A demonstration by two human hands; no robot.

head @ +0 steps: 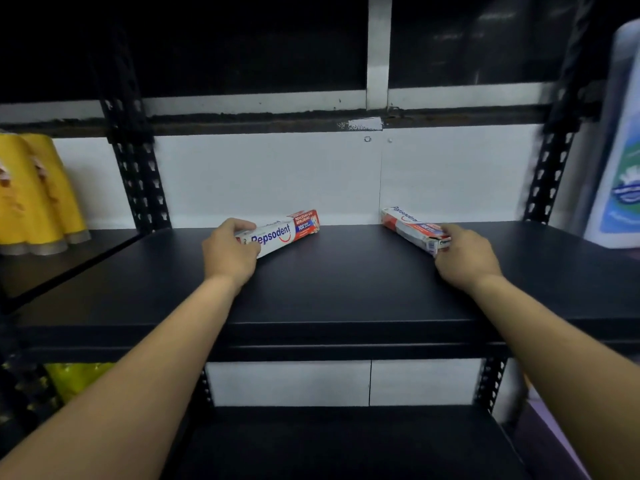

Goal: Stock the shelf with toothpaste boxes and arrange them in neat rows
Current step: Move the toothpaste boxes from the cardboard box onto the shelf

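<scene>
Two white-and-red toothpaste boxes lie on the black shelf [346,278]. My left hand [230,252] grips the near end of the left toothpaste box [287,232], whose far end points up and right toward the back wall. My right hand [465,254] grips the near end of the right toothpaste box [410,225], which angles up and left toward the back wall. Both boxes sit near the rear of the shelf, well apart from each other.
Yellow packages [34,199] stand on the neighbouring shelf at left. A blue-and-white pack [620,161] stands at the right edge. Black perforated uprights [138,174] flank the bay. A lower black shelf [346,445] lies beneath, and a white wall closes the back.
</scene>
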